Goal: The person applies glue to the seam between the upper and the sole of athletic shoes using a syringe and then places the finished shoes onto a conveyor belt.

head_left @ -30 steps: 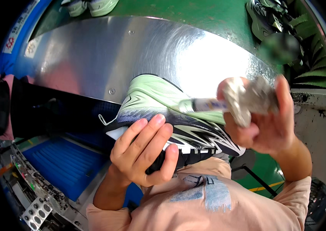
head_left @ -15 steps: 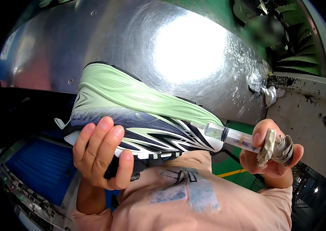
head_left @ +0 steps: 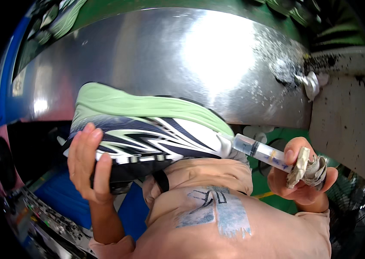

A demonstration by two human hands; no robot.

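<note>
A sneaker point(head_left: 141, 136) with a pale green sole and a navy, white and black upper lies on its side in the air, sole edge facing away from me. My left hand point(head_left: 88, 162) is closed around its heel end and the opening. In my right hand point(head_left: 296, 179) is a clear syringe point(head_left: 265, 154), held by its plunger end, which is wrapped in worn, dirty tape. The syringe's nozzle points left and meets the toe of the sneaker, where the sole joins the upper. Whether it touches there I cannot tell.
Beyond the sneaker stretches a shiny metal worktop point(head_left: 148, 56), with whitish dried residue at its right. A crumpled white scrap point(head_left: 311, 84) hangs by a stained pale panel point(head_left: 346, 116). More green-soled shoes point(head_left: 68, 21) lie at the far left. A fan-like wire guard point(head_left: 355, 207) stands at lower right.
The sneaker has shifted left and turned a little, its toe end sitting less low. The nozzle now lies nearer the toe tip than before. The whole view has also shifted.
</note>
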